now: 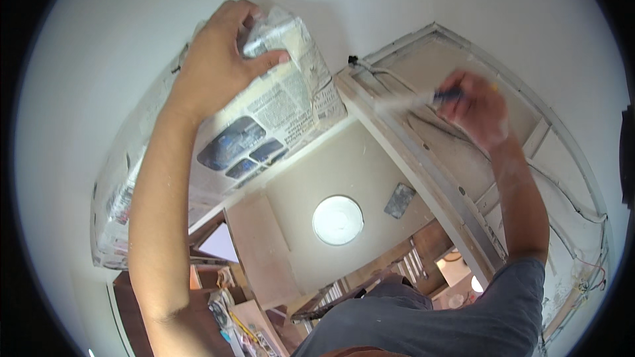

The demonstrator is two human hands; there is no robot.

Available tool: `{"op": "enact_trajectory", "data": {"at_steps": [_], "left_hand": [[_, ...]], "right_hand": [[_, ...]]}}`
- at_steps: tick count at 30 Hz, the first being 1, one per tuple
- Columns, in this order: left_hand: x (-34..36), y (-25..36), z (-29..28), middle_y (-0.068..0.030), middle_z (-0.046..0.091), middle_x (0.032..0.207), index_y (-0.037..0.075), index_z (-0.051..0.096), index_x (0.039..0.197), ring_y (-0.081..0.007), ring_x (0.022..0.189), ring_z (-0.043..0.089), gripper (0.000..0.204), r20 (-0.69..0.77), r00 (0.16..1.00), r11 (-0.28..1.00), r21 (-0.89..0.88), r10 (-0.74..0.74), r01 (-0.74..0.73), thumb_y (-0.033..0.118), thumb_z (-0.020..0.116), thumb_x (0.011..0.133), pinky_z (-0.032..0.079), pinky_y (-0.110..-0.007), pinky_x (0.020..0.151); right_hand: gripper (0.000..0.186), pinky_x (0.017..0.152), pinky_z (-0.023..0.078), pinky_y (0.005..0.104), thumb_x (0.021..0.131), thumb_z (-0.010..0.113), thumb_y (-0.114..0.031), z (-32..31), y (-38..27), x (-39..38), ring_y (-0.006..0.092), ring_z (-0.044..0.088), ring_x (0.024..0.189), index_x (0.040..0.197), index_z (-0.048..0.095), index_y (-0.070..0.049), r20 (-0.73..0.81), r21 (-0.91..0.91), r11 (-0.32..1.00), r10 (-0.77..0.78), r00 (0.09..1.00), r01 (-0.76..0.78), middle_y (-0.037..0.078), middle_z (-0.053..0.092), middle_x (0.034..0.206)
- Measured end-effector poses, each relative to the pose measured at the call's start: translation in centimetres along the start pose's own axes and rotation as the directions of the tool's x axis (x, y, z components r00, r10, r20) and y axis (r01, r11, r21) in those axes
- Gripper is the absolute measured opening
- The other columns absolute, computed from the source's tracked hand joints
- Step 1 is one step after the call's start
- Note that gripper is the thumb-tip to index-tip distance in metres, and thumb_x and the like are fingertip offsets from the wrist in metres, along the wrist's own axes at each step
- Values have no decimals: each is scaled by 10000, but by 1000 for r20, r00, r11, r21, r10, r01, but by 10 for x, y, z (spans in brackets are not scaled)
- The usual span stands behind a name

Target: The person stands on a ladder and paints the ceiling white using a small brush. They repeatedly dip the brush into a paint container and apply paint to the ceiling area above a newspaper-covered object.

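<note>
Newspaper (264, 112) sits taped over the wall at upper left, and the left hand (218, 59) presses on it, grip pinching a crumpled fold. Over on the right, the right hand (479, 109) is closed around a dark-handled tool (444, 96) against the white frame (423, 172).

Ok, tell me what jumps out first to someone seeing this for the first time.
First comes the raised left hand at upper left, gripping crumpled newspaper that wraps a long shape against the white wall. At upper right the right hand holds a dark-handled tool, its far end blurred, against a dusty pale frame. Between the arms, low in the middle, a round white disc glows on a beige panel.
</note>
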State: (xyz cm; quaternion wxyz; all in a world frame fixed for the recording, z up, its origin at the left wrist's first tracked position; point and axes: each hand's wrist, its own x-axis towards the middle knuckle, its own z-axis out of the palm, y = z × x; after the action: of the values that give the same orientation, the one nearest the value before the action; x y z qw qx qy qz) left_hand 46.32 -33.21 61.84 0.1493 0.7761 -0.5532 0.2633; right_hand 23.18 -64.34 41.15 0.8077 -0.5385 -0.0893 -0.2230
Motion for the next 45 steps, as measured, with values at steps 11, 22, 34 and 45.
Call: {"op": "enact_trajectory", "data": {"at_steps": [11,22,34,45], "left_hand": [[1,15,-5,-188,656,1373,-18,646,1413,-413,1273,620,717,113,993,994,104,-39,27,312,909,834,495,-490,1110],[5,14,-7,-197,606,1466,-8,630,1414,-410,1349,609,709,176,983,990,138,-57,32,236,904,807,505,-462,1143],[6,16,-7,-212,575,1485,2,611,1440,-402,1419,563,744,203,975,993,98,-91,72,194,925,793,482,-460,1187],[7,16,-7,-198,552,1508,-5,604,1446,-385,1434,560,755,216,972,991,110,-94,72,167,929,787,490,-463,1200]], "right_hand": [[387,971,593,437,1040,654,-255,-35,-11,263,266,728,1006,1346,701,-22,-394,72,711,-624,675,699,166,740,1280],[279,972,584,481,1045,659,-195,-32,4,400,276,731,977,1284,663,-52,-619,206,537,-576,534,818,124,724,1095],[370,948,476,386,1080,666,-353,-32,6,475,196,701,1187,1377,729,-143,-589,49,568,-648,483,822,38,765,1288],[358,950,494,360,1081,659,-300,-28,-1,474,215,699,1138,1351,746,-82,-561,-33,549,-702,439,835,65,767,1254]]}}
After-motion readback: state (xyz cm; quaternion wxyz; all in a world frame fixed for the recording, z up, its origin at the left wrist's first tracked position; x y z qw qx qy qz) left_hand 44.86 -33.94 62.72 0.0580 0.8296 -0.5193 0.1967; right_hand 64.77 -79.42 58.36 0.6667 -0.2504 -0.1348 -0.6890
